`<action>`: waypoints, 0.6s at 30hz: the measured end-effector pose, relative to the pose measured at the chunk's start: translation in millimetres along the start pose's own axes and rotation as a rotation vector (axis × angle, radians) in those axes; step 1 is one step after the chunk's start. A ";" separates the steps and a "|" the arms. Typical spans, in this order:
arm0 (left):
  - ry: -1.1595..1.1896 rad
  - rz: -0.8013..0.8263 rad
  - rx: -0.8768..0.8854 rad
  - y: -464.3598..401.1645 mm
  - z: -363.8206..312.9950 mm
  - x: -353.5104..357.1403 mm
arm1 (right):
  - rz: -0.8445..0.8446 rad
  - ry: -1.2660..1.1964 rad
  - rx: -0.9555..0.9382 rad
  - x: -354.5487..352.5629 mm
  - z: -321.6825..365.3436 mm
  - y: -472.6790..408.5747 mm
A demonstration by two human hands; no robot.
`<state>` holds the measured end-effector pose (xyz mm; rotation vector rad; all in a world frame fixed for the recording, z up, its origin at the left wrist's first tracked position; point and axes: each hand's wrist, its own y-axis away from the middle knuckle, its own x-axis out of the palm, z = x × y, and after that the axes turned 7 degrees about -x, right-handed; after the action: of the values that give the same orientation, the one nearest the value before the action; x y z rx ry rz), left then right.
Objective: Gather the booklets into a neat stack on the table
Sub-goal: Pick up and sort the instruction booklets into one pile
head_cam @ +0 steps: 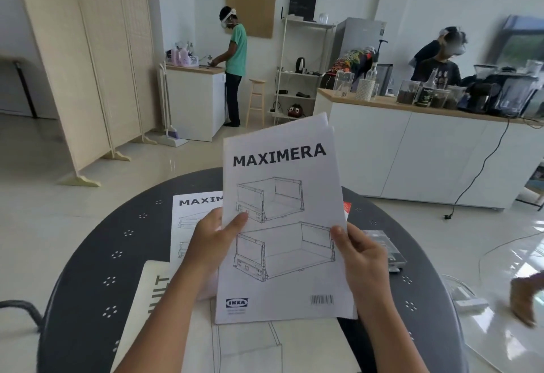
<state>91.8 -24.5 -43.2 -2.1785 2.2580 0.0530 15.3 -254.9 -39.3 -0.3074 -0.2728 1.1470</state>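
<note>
Both forearms reach forward; the left hand and the right hand are raised, fingers curled closed, thumbs in front.

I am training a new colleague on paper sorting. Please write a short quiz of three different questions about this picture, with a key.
1. True or false: the held MAXIMERA booklet lies flat on the round table.
2. Which hands have a grip on the held booklet? A) only the left hand B) only the right hand C) both
3. Fill in: a second booklet printed MAXIM... lies on the table to the ______ of the held one.

Key: 1 false, it is raised and tilted up toward the camera; 2 C, one hand at each side edge; 3 left.
</note>
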 end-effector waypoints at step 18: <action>0.053 -0.356 0.491 13.7 -18.0 0.6 | 0.060 -0.117 -0.239 43.2 1.6 -34.0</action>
<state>78.5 -25.1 -24.9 -2.2607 1.6317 -0.5054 60.1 -227.8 -22.7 -0.4619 -0.5090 1.1947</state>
